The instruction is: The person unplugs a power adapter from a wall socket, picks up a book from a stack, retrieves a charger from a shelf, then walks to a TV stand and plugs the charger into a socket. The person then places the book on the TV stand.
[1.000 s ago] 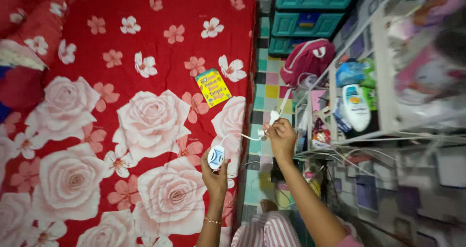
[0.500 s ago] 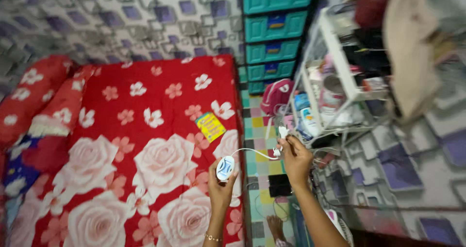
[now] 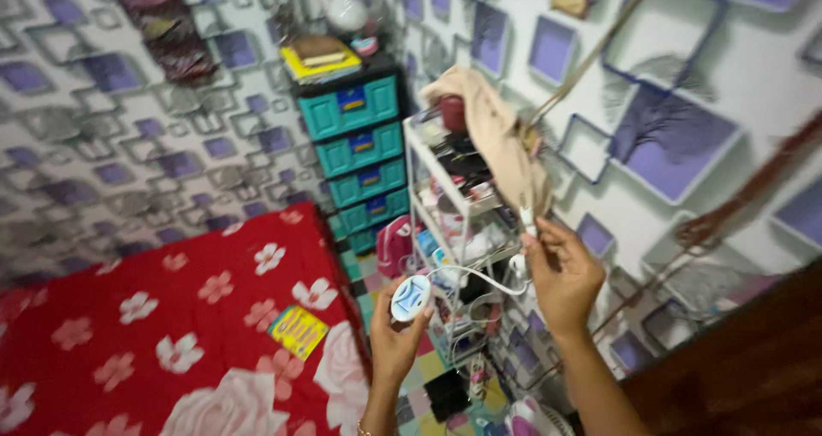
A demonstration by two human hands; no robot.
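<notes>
Right hand has lifted the white plug up toward the wall.

— What did the person wear on the arms?

— Nothing that showed: both forearms were bare, with no sleeve in sight. The left hand and the right hand carried no rings that I could make out.

— Any jewellery at all?

— A thin, pale beaded bracelet sat at the left wrist — barely visible at the frame's bottom edge.

White charger and cord in hands
</notes>
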